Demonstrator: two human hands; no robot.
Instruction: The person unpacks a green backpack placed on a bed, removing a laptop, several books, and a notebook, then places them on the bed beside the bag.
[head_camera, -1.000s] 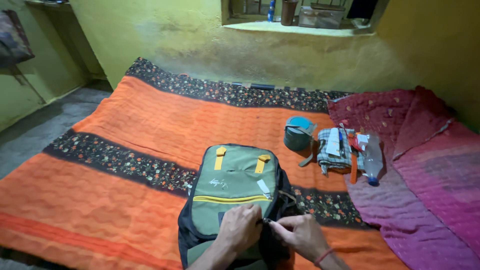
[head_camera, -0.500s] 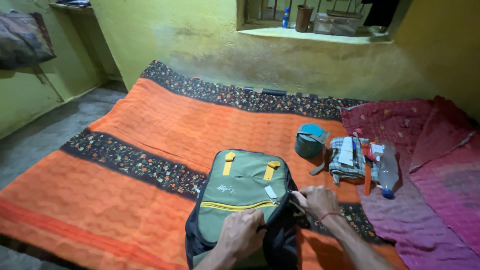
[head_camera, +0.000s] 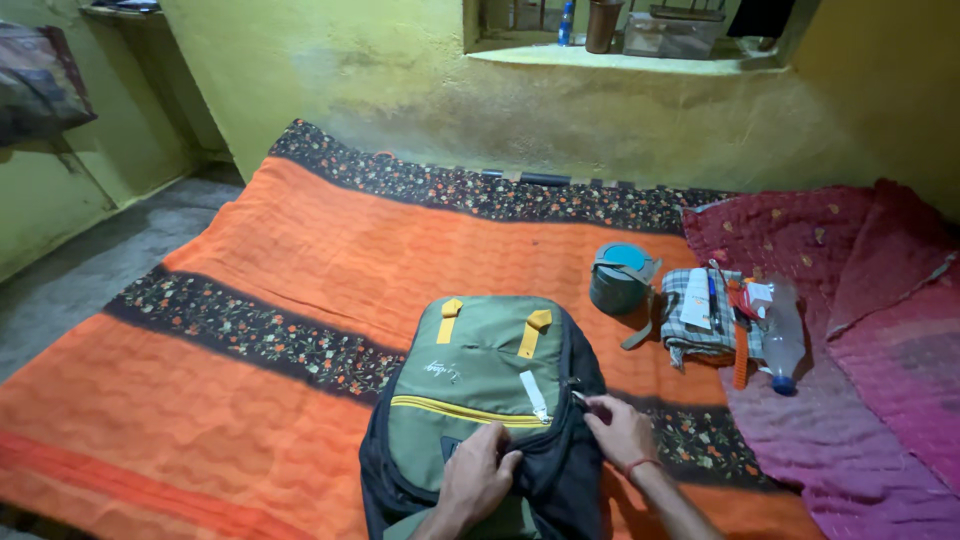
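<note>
Head view: green backpack (head_camera: 478, 385) flat on orange quilt (head_camera: 300, 250). Left hand (head_camera: 480, 478) pressing front panel; right hand (head_camera: 620, 430) pinching side zipper. Zipper partway along; bottle (head_camera: 783, 338), folded cloth (head_camera: 700, 315), tin (head_camera: 618, 275) outside.

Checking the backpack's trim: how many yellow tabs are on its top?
2: the left tab and the right tab, side by side near the top of the backpack. None seems hidden.

Both forearms are bare, with no sleeves showing. The right hand (head_camera: 620, 432) has a thin red thread band around its wrist. The left hand (head_camera: 478, 478) wears nothing.
</note>
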